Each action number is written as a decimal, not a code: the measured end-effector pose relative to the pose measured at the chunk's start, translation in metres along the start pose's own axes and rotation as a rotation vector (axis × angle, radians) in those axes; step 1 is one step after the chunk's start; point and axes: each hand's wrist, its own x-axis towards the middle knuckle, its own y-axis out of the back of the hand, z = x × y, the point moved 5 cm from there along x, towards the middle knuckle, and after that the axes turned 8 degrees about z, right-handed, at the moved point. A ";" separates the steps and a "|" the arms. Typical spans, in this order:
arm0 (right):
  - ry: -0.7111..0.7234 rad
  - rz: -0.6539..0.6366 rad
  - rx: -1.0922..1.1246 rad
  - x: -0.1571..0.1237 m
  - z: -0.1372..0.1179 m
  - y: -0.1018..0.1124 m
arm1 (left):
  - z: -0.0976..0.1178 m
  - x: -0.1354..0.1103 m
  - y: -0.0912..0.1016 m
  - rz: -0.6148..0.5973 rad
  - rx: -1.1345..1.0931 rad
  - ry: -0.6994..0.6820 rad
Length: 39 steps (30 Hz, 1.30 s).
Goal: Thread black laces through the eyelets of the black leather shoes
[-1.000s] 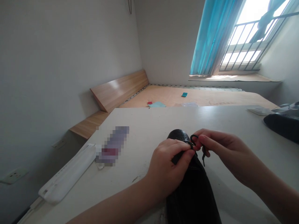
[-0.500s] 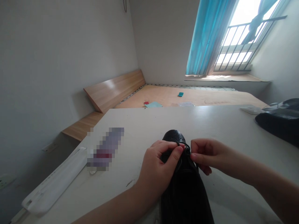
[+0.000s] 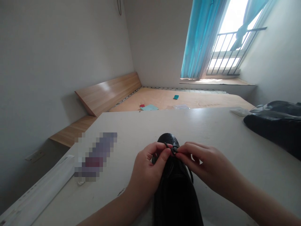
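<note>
Black pebbled-leather shoe point(image 3: 174, 194) lies on a white table top point(image 3: 211, 131), toe pointing away from the person, long axis running straight out toward the table's far edge. Left hand point(image 3: 147, 166) is the nearer, directly over the shoe's top, thumb and forefinger closed on a thin black lace point(image 3: 171, 147). Right hand point(image 3: 199, 158) reaches in from the right, fingertips pinched on the lace beside the left thumb, other fingers loosely curled.

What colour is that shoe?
The shoe is black, seen best in the head view.
</note>
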 end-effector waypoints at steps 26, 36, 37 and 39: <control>0.087 0.153 0.200 -0.003 0.002 -0.014 | -0.003 0.002 -0.011 -0.145 -0.041 0.116; 0.029 0.158 0.076 -0.001 0.002 -0.009 | 0.010 -0.004 -0.013 -0.195 0.066 -0.099; 0.049 0.176 0.042 -0.002 0.001 -0.008 | 0.010 -0.003 -0.013 -0.199 0.043 -0.082; 0.097 0.218 -0.018 -0.005 -0.003 -0.007 | 0.010 -0.003 -0.013 -0.203 0.007 -0.047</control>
